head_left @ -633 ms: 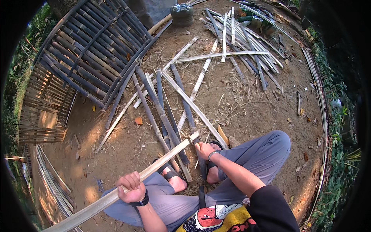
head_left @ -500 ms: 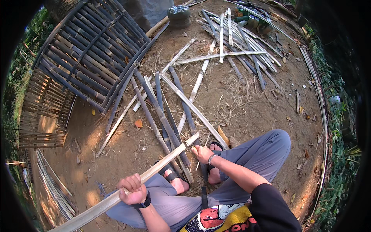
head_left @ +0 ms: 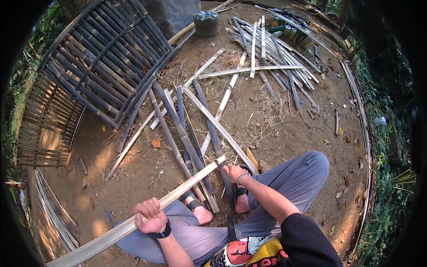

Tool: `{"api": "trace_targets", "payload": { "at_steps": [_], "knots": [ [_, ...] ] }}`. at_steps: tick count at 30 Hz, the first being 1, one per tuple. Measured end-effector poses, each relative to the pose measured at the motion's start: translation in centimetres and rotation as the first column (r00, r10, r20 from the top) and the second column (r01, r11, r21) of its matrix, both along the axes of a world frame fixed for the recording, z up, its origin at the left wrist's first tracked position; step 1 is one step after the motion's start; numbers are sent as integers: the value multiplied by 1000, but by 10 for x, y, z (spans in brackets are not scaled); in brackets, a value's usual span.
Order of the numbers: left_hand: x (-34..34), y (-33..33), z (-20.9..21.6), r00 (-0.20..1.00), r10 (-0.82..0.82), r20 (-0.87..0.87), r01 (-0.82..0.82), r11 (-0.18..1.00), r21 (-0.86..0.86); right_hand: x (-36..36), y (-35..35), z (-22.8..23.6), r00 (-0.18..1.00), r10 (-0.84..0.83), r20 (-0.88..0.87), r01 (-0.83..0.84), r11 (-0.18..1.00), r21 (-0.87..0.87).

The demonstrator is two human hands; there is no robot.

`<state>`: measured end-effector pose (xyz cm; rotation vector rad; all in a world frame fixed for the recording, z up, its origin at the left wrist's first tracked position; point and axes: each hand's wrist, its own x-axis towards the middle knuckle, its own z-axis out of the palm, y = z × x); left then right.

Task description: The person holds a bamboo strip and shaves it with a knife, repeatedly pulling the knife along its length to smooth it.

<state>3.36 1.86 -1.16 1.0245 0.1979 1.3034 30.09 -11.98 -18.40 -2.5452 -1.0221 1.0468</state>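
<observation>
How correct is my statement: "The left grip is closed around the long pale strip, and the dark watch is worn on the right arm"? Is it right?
Not entirely: in the head view, the dark watch is worn on the left arm, not the right. The left grip is closed around the long pale strip.

Slatted frame (head_left: 100,53): upper left, dark bamboo
Rounded container (head_left: 206,26): top centre
Orange leaf (head_left: 155,143): left of centre
Green plants (head_left: 383,149): along the right edge

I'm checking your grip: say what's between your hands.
In the head view: the pale strip, a dark tool near its tip, poles and a foot below.
</observation>
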Motion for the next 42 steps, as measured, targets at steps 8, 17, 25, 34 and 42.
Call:
{"api": "trace_targets", "payload": {
  "at_steps": [8,17,25,34,42],
  "knots": [
    [4,-3,2,999,24,23,-23,999,-36,3,-9,-43,999,-14,34,12,997,77],
    [4,-2,0,1000,13,28,-12,999,-35,1,-4,-19,997,-65,30,64,997,37],
    [4,-4,0,999,17,43,-15,998,-56,7,-10,-48,997,-22,71,21,1000,2],
    [12,-5,1,999,-8,52,11,998,-65,24,-23,-87,994,-73,77,68,996,64],
    [5,-4,3,1000,7,28,-6,999,-31,13,-15,-79,996,-88,15,88,995,-38]
  ]
}}
